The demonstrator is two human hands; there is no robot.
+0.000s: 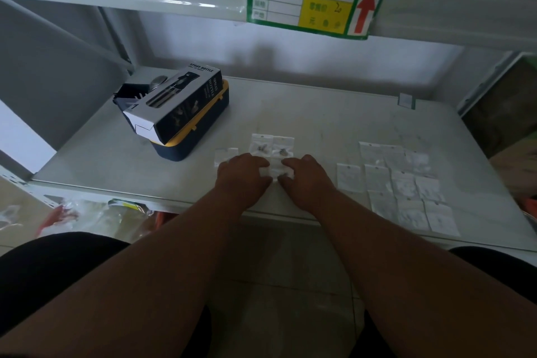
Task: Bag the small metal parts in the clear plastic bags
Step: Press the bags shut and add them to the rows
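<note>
Item: clear bag (pixel 274 172), near shelf (pixel 319 113) front edge, centre; you pin it flat btwn both hands, prob. to seal or smooth it; contents not visible.
L hand (pixel 242 176): knuckles up, fingers curled onto bag's left side.
R hand (pixel 306 176): mirrored, fingertips pinching bag's right side.
Filled bags (pixel 272 147): two, just behind your hands, metal parts (pixel 261 148) inside; kept apart from stock.
Empty bags (pixel 406 186): rows toward front-right corner, within R reach.
Spray-bottle box (pixel 174 107): back-left, atop yellow-blue case (pixel 203 136).
</note>
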